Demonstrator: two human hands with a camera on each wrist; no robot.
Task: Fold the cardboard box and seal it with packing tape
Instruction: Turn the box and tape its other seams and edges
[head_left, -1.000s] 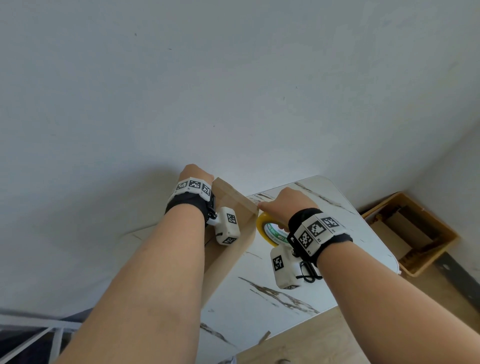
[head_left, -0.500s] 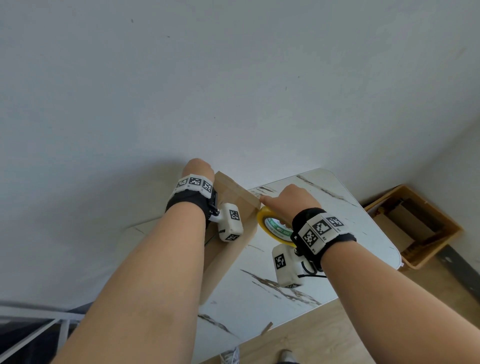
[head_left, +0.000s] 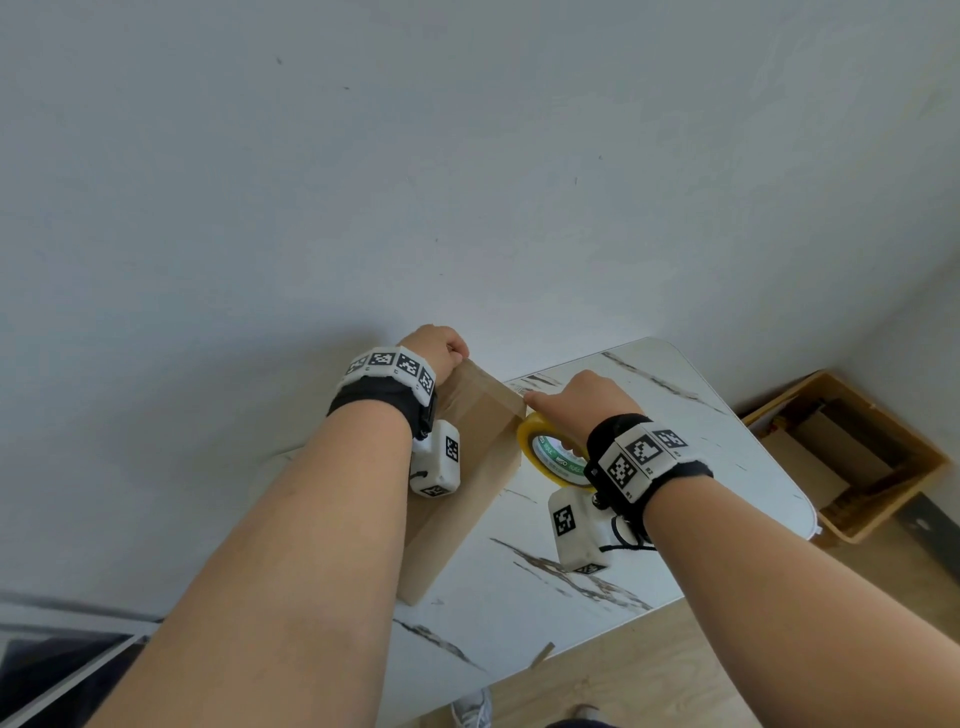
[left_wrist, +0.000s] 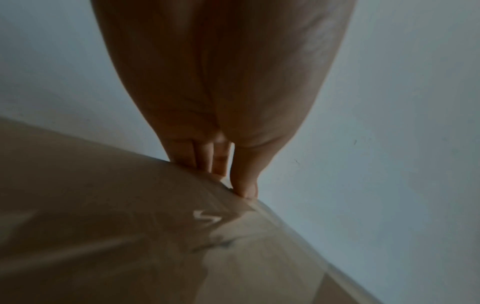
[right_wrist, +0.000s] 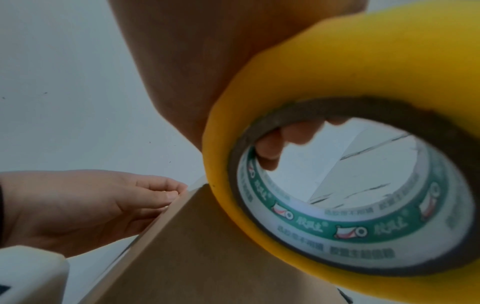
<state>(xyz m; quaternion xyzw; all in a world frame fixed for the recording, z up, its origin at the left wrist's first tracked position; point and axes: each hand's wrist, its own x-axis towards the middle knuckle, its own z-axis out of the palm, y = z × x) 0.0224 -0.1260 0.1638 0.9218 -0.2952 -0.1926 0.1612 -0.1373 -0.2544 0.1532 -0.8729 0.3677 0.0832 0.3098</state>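
A brown cardboard box (head_left: 467, 467) stands on end on the white marble table (head_left: 701, 441). My left hand (head_left: 441, 347) curls over the box's far top edge; in the left wrist view its fingers (left_wrist: 207, 158) and thumb press on the glossy taped edge of the box (left_wrist: 103, 216). My right hand (head_left: 576, 400) holds a yellow packing tape roll (head_left: 548, 452) against the box's right top corner. In the right wrist view, fingers (right_wrist: 280, 144) pass through the core of the tape roll (right_wrist: 324, 102), which sits beside the box (right_wrist: 207, 257) and the left hand (right_wrist: 91, 205).
A plain white wall rises right behind the table. To the right, a yellow-brown basket (head_left: 914, 467) with cardboard pieces sits on the wooden floor (head_left: 675, 675). The table's near edge runs just below my right forearm.
Both hands keep their holds. The right hand and tape roll have edged slightly closer to the box's top corner, and the head view has shifted a little.
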